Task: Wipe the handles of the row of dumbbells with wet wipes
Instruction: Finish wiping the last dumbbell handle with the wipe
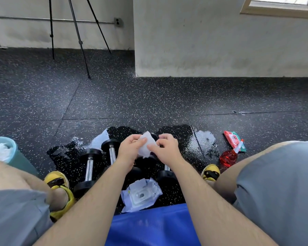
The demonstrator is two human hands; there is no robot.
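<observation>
Both hands pinch one white wet wipe (147, 145) over the dumbbells (89, 167), left hand (130, 148) and right hand (165, 148) at opposite edges. Print on the wipe pack (140, 195) is unreadable.

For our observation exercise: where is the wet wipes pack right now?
In the head view, the wet wipes pack lies on the floor at bottom centre, between the blue pad and the row of dumbbells.

Floor (149, 96): black rubber tiles with pale speckles, seams visible, and a glossy wet patch (183, 137) in the near middle. Walls (220, 41): grey-white plaster, stained near the base, one projecting corner. Metal conduit (43, 19) runs to a wall box (118, 21). Black tripod legs (78, 36) stand far left. Window frame (281, 7) upper right, admitting daylight.
</observation>
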